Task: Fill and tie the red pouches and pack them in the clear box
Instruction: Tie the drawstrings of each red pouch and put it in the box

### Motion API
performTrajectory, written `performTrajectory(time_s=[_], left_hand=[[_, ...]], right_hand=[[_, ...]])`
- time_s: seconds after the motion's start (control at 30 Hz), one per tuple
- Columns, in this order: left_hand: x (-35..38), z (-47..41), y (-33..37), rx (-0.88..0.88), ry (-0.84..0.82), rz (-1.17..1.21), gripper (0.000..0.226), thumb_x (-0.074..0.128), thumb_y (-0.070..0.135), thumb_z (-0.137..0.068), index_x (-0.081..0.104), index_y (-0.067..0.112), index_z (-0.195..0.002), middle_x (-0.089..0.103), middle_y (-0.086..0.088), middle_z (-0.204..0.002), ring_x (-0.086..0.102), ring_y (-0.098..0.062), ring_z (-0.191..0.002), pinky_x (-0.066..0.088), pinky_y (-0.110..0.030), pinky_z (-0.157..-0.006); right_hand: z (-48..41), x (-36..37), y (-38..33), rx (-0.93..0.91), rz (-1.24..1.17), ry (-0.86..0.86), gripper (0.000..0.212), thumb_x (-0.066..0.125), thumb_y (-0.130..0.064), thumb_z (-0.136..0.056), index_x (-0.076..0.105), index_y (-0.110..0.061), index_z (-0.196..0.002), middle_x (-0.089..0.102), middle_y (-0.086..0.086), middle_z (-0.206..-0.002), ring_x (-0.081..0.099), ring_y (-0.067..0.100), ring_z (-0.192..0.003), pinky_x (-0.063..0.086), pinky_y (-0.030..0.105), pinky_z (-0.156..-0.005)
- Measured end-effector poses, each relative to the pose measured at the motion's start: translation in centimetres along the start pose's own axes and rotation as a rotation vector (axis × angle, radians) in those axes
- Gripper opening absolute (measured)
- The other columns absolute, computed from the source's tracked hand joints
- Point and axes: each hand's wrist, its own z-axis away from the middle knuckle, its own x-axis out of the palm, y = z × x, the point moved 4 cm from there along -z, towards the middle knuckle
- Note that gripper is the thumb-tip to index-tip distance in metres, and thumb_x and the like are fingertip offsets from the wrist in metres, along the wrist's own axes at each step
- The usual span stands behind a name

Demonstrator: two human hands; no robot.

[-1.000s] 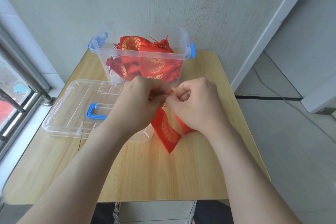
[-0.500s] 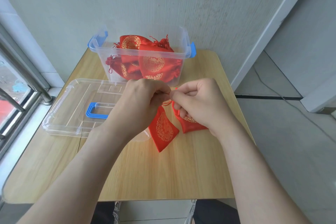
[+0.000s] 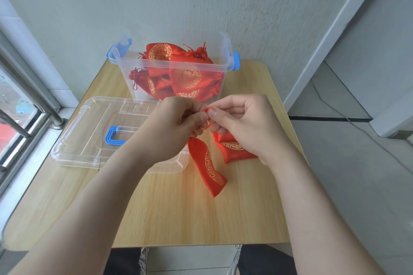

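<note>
Wooden table (image 3: 178, 219), midway: left hand (image 3: 172, 127) and right hand (image 3: 248, 123) pinch the cord (image 3: 206, 109) of a red pouch (image 3: 207, 167), now dangling longer than a moment ago; tying looks underway, clear box (image 3: 178, 65) at the far edge.

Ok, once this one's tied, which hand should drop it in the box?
Left, probably. The hanging pouch dangles below the left hand, which sits directly in front of the clear box. The right hand hovers over the other pouch on the table, ready for that.
</note>
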Motion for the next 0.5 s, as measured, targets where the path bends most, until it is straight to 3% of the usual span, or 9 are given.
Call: performTrajectory(time_s=[0.17, 0.37, 0.5], left_hand=[[0.5, 0.0, -0.3, 0.012, -0.053, -0.125, 0.02, 0.061, 0.012, -0.105, 0.07, 0.008, -0.088, 0.071, -0.002, -0.075, 0.069, -0.011, -0.069, 0.054, -0.023, -0.065], [0.9, 0.1, -0.2, -0.032, -0.052, -0.208, 0.018, 0.063, 0.015, -0.103, 0.069, 0.016, -0.086, 0.07, 0.003, -0.076, 0.066, -0.008, -0.072, 0.054, -0.025, -0.066], [0.7, 0.2, -0.1, -0.087, -0.036, -0.137, 0.019, 0.065, 0.016, -0.102, 0.07, 0.017, -0.084, 0.072, 0.002, -0.073, 0.067, -0.007, -0.067, 0.055, -0.024, -0.064]], right_hand=[[-0.1, -0.2, 0.6, 0.032, 0.1, -0.044, 0.003, 0.077, -0.01, -0.096, 0.079, -0.008, -0.095, 0.078, 0.008, -0.074, 0.078, 0.02, -0.068, 0.065, 0.037, -0.07], [-0.3, 0.1, 1.0, -0.029, 0.282, -0.073, 0.01, 0.073, -0.014, -0.097, 0.075, -0.016, -0.087, 0.076, 0.0, -0.074, 0.075, 0.018, -0.068, 0.064, 0.046, -0.074], [-0.4, 0.3, 1.1, -0.059, 0.323, -0.065, 0.012, 0.07, -0.019, -0.097, 0.074, -0.018, -0.086, 0.074, -0.004, -0.074, 0.072, 0.015, -0.069, 0.062, 0.045, -0.072]])
